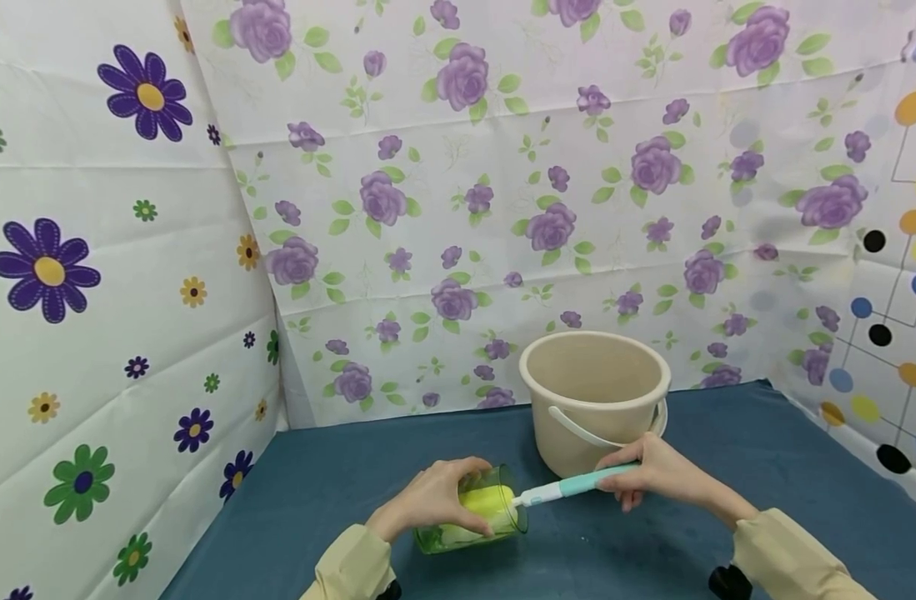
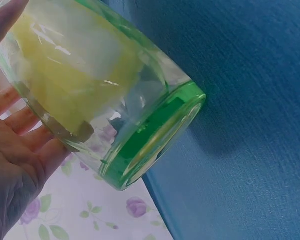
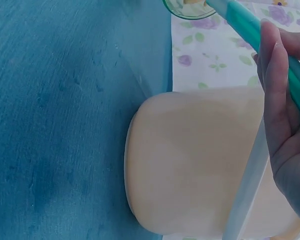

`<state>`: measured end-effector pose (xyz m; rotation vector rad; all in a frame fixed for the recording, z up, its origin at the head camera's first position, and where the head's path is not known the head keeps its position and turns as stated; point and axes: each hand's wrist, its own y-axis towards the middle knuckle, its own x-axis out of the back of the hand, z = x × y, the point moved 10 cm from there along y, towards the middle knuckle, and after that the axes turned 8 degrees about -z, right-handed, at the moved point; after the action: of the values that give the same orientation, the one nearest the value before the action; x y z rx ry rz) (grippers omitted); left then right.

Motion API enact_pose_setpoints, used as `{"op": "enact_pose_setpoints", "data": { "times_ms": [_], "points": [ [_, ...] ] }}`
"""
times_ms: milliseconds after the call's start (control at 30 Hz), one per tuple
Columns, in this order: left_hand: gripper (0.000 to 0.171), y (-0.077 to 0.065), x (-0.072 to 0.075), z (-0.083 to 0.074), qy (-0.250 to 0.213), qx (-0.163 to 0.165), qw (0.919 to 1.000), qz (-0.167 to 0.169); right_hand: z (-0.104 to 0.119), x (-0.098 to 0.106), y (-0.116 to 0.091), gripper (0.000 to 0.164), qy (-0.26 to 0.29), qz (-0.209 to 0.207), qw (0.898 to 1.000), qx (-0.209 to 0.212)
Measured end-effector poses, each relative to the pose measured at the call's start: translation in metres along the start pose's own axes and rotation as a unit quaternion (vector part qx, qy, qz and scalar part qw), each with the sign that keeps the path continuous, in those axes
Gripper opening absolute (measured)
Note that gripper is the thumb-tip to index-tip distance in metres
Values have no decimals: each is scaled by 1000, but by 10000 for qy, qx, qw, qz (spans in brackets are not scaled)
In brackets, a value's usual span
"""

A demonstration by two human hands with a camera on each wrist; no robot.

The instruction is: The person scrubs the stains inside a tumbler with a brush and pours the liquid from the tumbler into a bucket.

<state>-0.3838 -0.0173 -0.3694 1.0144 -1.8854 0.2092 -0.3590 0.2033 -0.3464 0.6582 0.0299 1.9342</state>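
Observation:
My left hand (image 1: 430, 497) grips a clear green-tinted drinking glass (image 1: 446, 537), tipped on its side with its mouth toward the right. In the left wrist view the thick green base of the glass (image 2: 155, 135) shows close over the blue cloth. Inside the glass is the yellow sponge head (image 1: 488, 502) of a cup brush (image 1: 578, 483) with a white and teal handle. The end of that handle is pinched by my right hand (image 1: 656, 475). In the right wrist view, fingers (image 3: 276, 85) wrap the teal handle (image 3: 245, 24).
A beige bucket (image 1: 558, 442) with a pale carrying handle (image 1: 585, 433) stands just behind my right hand. Blue cloth (image 1: 337, 483) covers the table. Flowered sheets (image 1: 397, 317) hang behind and at the left, a dotted one (image 1: 878, 375) at the right.

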Motion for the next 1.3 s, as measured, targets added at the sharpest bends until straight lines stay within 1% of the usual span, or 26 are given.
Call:
{"op": "enact_pose_setpoints", "data": {
  "times_ms": [200,267,367,500,667,800,933,1100,1300],
  "points": [
    [73,1,2,-1,10,-29,10000,-70,24,0,0,20,-36,-101,9998,194],
    [73,1,3,-1,-2,-58,9999,-88,26,2,0,20,-69,-147,9996,240],
    [72,1,3,-2,-38,-87,9999,-84,21,7,0,20,-139,-232,9992,287],
    [71,1,3,-2,-96,-19,9999,-54,9,13,0,22,-199,-265,9991,279],
    [70,0,3,-1,-129,40,9999,-32,1,12,-2,22,-129,-110,9995,263],
    [71,-1,2,0,-121,64,9999,7,-2,9,-4,22,-77,22,9998,159],
    [72,-1,0,2,-101,41,9999,6,-3,6,-4,22,-33,77,9999,89],
    [71,-1,1,1,-108,-18,9999,-28,-1,4,-4,23,117,98,9998,118],
    [73,0,3,-1,-53,-95,9999,-57,7,7,-4,21,47,-2,9994,336]
  ]
}}
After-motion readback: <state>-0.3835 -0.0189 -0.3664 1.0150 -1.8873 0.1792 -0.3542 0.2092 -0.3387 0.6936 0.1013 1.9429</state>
